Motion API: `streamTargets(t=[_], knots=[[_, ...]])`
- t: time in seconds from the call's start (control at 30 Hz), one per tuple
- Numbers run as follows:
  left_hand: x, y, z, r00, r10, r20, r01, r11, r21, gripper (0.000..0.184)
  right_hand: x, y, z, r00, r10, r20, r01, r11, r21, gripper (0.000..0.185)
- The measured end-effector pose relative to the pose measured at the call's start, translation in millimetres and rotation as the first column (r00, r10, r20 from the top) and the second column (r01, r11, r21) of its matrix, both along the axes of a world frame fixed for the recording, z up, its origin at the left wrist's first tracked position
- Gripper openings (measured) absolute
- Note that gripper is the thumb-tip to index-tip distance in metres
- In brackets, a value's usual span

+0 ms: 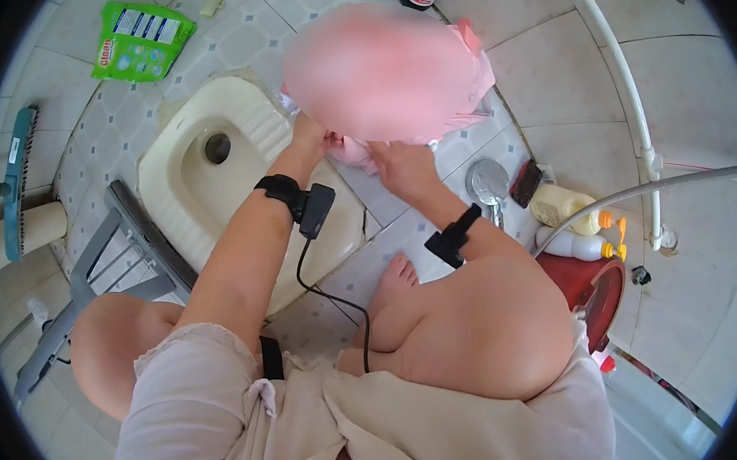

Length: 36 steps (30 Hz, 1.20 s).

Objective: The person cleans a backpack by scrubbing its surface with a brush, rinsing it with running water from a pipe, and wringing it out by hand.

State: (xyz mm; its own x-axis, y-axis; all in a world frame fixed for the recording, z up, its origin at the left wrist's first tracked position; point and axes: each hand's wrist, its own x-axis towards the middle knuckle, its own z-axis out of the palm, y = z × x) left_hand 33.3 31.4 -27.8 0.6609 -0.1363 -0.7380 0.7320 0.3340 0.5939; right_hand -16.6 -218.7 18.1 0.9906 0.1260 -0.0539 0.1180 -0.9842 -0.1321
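Reaching forward past bent knees, with 2 bare hands close together at the near edge of a pink cloth, just off the far right corner of the squat toilet. Right hand closed, with thumb and fingers curled in on a fold; left hand curled at the same edge, fingertips partly hidden, hence firmness of hold impossible to tell. Spacing presumably chosen to control a short stretch of fabric. Upper cloth lost in blur; whether resting on the tiled floor or raised above it, not distinguishable. Grouped toward the floor's right edge: shower head, 2 pump bottles and red bucket, probably for reach from a squat. Lying by the floor's far left edge: green packet, perhaps away from splashes.
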Motion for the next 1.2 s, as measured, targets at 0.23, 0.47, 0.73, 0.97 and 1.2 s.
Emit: streamTargets(t=[0.23,0.47,0.73,0.97,1.2], knots=[[-6.3,-6.3,8.1,0.988,-0.104,0.115,0.088,0.986,0.141,0.033,2.9,-37.9,7.0,0.992,-0.098,-0.083,0.092,0.993,-0.076,0.053],[-82.7,-27.7,-2.2,0.144,-0.882,0.448,-0.066,0.444,0.894,0.034,26.9,-78.4,17.2,0.843,-0.538,-0.013,0.468,0.721,0.511,0.069],[-67.8,-36.7,49.7,0.504,-0.766,0.398,0.203,0.554,0.807,0.041,78.8,-84.7,-41.0,0.84,-0.541,-0.036,0.528,0.802,0.278,0.079],[-68.7,-32.9,23.8,0.189,-0.942,0.277,0.166,0.309,0.937,0.063,55.7,-82.9,-0.6,0.836,-0.542,-0.087,0.517,0.726,0.454,0.048],[-86.5,-38.1,27.9,0.246,-0.931,0.271,0.241,0.329,0.913,0.071,59.2,-92.3,2.1,0.759,-0.506,-0.41,0.602,0.305,0.738,0.036]])
